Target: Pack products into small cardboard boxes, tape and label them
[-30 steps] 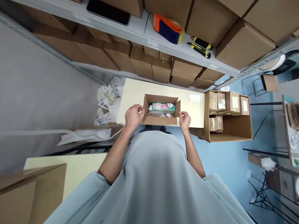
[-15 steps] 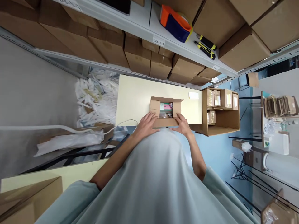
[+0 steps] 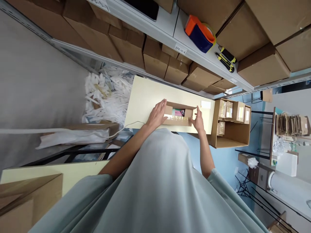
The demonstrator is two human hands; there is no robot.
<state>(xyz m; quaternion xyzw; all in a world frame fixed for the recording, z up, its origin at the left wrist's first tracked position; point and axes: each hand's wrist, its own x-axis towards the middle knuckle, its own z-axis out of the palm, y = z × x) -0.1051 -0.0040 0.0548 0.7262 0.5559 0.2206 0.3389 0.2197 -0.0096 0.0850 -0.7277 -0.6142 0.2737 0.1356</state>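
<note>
A small cardboard box point(image 3: 178, 122) lies on the pale yellow tabletop, its top part open. Its near flap is folded upward and carries shiny clear tape. Between the short end flaps a pink and green item point(image 3: 179, 112) shows; its kind I cannot make out. My left hand point(image 3: 156, 115) grips the left end, with fingers stretched toward the far flap and thumb by the near flap. At the right end my right hand point(image 3: 198, 122) spans the box, thumb against the near flap and fingertips at the far flap's corner.
A large open carton point(image 3: 233, 141) with several taped boxes stands at the table's right end. A shelf point(image 3: 167, 37) above holds cartons, a tape dispenser point(image 3: 200, 34) and cutter knives point(image 3: 225, 60). White paper scraps point(image 3: 109, 94) pile up left, near a white cable point(image 3: 121, 129).
The near flap has swung up and inward over the box, bringing its tape into sight. Both hands have shifted to the box's ends, fingers pointing away from me. The view has turned slightly.
</note>
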